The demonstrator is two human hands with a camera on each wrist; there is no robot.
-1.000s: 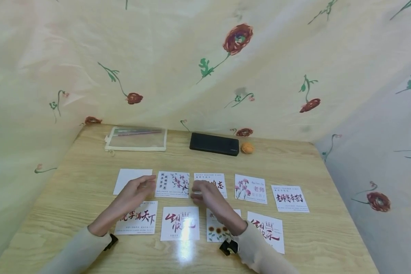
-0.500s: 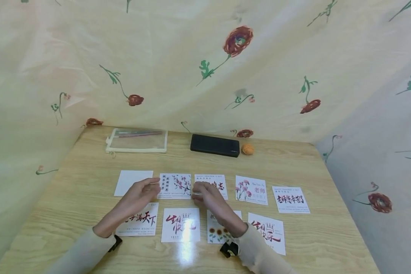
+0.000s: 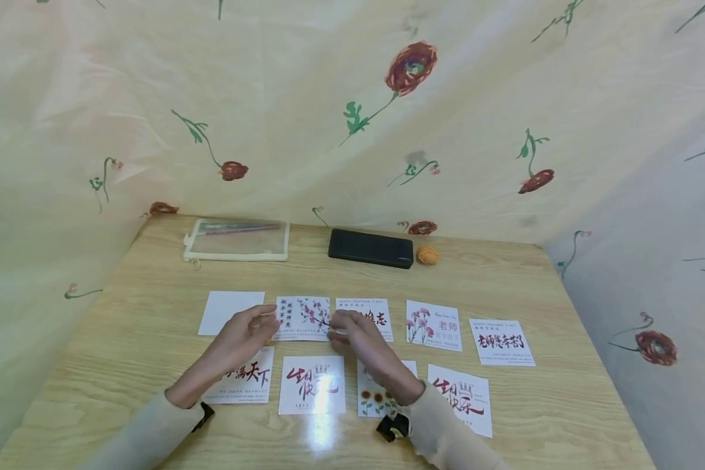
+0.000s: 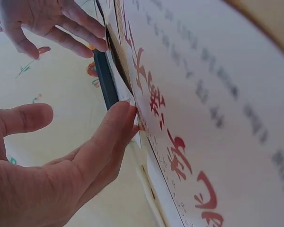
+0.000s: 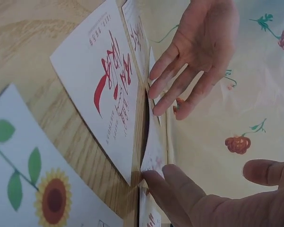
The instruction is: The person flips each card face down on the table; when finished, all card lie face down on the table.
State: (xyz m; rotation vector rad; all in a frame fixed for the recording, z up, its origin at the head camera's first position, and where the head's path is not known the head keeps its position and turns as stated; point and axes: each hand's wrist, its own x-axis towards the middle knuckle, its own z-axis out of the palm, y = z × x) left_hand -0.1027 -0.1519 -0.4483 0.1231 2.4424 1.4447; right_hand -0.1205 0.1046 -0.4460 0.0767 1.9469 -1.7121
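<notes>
A square card (image 3: 303,318) with pink blossom branches and vertical writing lies between my two hands in the back row. Relaxed fingers of my left hand (image 3: 237,343) touch its left edge, thumb held apart. At its right edge are the fingertips of my right hand (image 3: 369,346), extended and partly covering the neighbouring card (image 3: 380,320) with red writing. Both wrist views show the blossom card (image 5: 153,144) slightly bowed between the hands. Under my left hand is a card with red characters (image 3: 252,377); my right forearm overlaps a sunflower card (image 3: 371,399).
Other cards lie around: a blank one (image 3: 220,310), a carnation card (image 3: 433,325), one at the far right (image 3: 502,341), and two birthday cards (image 3: 311,385) (image 3: 467,405) in front. Behind are a zip pouch (image 3: 241,245), a black case (image 3: 370,248) and an orange ball (image 3: 427,254).
My left hand has moved slightly right, and the blossom card has shifted a little right with it. My right hand has stayed nearly in place.
</notes>
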